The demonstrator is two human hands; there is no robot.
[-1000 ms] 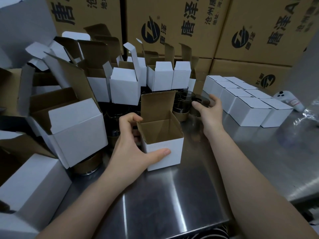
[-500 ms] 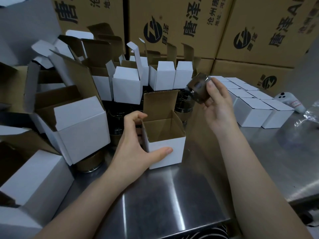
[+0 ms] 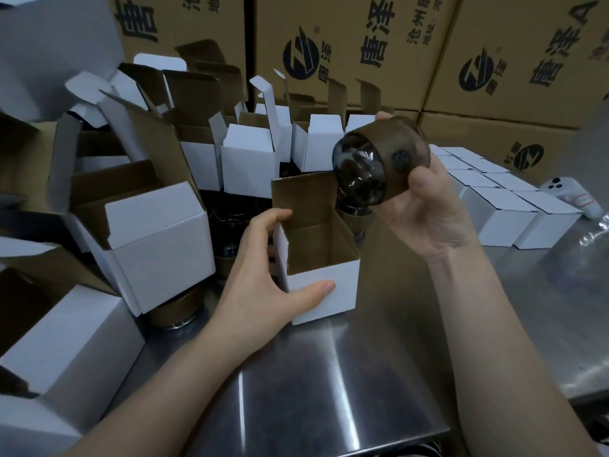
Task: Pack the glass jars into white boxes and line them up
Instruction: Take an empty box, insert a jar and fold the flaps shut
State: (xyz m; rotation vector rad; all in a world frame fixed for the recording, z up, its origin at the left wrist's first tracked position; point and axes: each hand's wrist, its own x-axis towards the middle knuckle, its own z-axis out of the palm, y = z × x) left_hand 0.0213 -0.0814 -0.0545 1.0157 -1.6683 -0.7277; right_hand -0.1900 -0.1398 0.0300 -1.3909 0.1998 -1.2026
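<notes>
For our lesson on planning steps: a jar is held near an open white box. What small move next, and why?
Probably turn and lower the glass jar into the open white box: the right hand holds it tilted above the box, and the left hand steadies the box, flap up.

Steel table [image 3: 296,374] carries white boxes [image 3: 497,216], glass jars [image 3: 174,313].
</notes>
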